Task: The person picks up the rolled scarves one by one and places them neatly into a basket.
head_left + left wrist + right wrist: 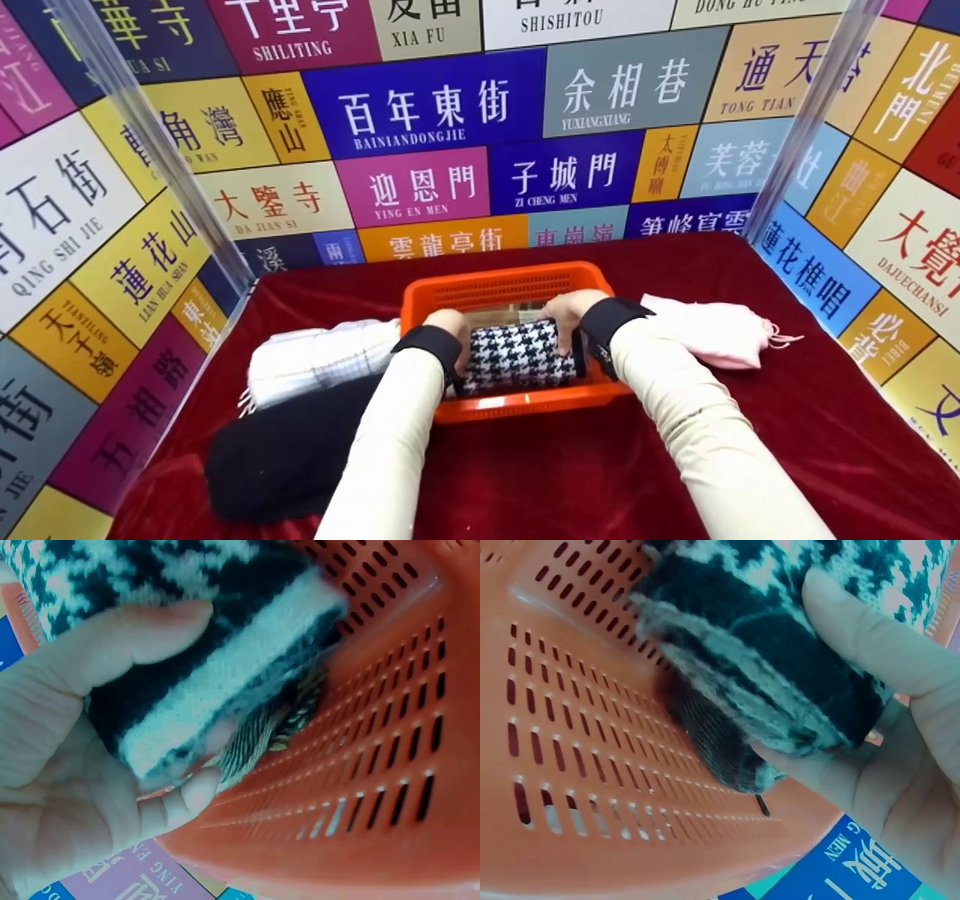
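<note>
A folded black-and-white houndstooth scarf (517, 352) lies inside the orange plastic basket (495, 409), between my two hands. My left hand (454, 334) grips its left end; in the left wrist view the thumb (161, 630) lies on top and the fingers curl beneath. The right hand (568, 311) holds the other end the same way, thumb (855, 622) above and fingers under the layered edge. Below the scarf, another striped brownish cloth (251, 739) shows in the basket, mostly hidden.
Left of the basket lie a folded white checked cloth (315, 360) with fringe and a black folded cloth (285, 457). A pink fringed cloth (709, 330) is on the right. Dark red velvet (540, 480) covers the table, and a wall of coloured signs (420, 112) stands behind.
</note>
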Available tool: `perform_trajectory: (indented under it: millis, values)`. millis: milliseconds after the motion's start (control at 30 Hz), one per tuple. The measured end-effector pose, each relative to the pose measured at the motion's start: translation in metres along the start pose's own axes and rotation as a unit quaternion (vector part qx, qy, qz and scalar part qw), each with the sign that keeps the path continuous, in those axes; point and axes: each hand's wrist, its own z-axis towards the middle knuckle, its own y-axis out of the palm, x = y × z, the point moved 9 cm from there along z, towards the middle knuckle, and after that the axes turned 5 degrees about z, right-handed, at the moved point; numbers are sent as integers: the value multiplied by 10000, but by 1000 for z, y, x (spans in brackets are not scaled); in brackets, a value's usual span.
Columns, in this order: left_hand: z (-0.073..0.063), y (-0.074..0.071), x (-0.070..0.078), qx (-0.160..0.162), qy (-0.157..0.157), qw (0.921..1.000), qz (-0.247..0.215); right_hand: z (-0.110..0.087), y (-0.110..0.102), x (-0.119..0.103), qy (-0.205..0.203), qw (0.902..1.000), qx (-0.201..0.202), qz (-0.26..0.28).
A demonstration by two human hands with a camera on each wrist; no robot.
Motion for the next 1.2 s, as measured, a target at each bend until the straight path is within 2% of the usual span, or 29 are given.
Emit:
perform_trajectory:
  millis: [67, 100, 333, 400, 500, 633, 733, 800, 867, 900, 933, 1000, 1033, 1100, 1133, 1167, 1200]
  values:
    - [-2, 3, 2, -114, 72, 9999, 92, 1, 3, 1, 70, 9999, -99, 79]
    - [-3, 3, 3, -64, 104, 9999, 119, 1, 4, 2, 81, 9999, -115, 81]
    - [-13, -6, 8, 834, -68, 9955, 446, 8, 8, 2, 114, 9997, -94, -193]
    - [-13, -6, 8, 903, -100, 9943, 554, 9, 9, 1, 112, 9997, -89, -217]
    - [-10, -3, 6, 840, -82, 9947, 587, 8, 12, 0, 76, 9996, -152, -223]
    - [-4, 2, 0, 405, -38, 9990, -172, 4, 12, -1, -49, 9996, -185, -194]
    - [-1, 1, -7, 243, -74, 9953, -940, -3, 6, -3, -309, 9995, 60, -66]
    - [-1, -3, -9, 350, -6, 9884, -1477, -11, -2, -3, -543, 9978, 371, 70]
    - [0, -10, -12, 622, 115, 9755, -2107, -23, -14, -3, -716, 9939, 809, 239]
    - [-5, -15, -12, 851, 191, 9719, -2186, -31, -20, -3, -766, 9910, 1062, 264]
    - [3, -20, -16, 1112, 407, 9657, -2310, -41, -26, -2, -784, 9876, 1336, 258]
    - [-1, -32, -17, 1499, 530, 9557, -2479, -63, -39, -2, -774, 9778, 1942, 163]
    - [-7, -39, -18, 1770, 495, 9520, -2447, -75, -46, -2, -761, 9705, 2285, 115]
    - [-28, -55, -16, 2401, 493, 9425, -2272, -103, -57, -4, -762, 9510, 2993, 108]
    - [-37, -62, -16, 2652, 529, 9322, -2406, -119, -62, -5, -798, 9384, 3356, 186]
    - [-60, -68, -11, 2873, 452, 9237, -2495, -135, -66, -7, -848, 9241, 3715, 271]
    - [-75, -73, -9, 3185, 539, 9124, -2513, -151, -69, -9, -911, 9080, 4073, 363]
